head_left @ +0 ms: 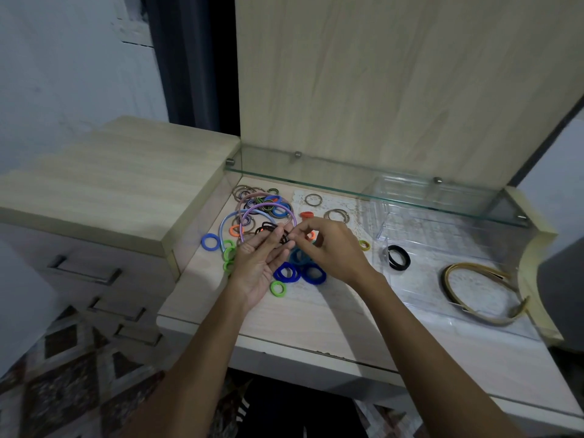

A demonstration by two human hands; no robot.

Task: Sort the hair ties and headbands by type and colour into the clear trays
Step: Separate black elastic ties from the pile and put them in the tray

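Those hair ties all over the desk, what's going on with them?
A person is sorting them. Both hands are over the pile of hair ties: the left hand lies palm-up with dark ties across its fingers, and the right hand pinches at them. In the clear trays on the right, only a black tie and a tan headband are sorted so far.

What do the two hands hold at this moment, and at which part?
Both hands meet on thin dark hair ties. The left hand supports them on its fingers; the right hand pinches them at one end. The exact grip is blurred.
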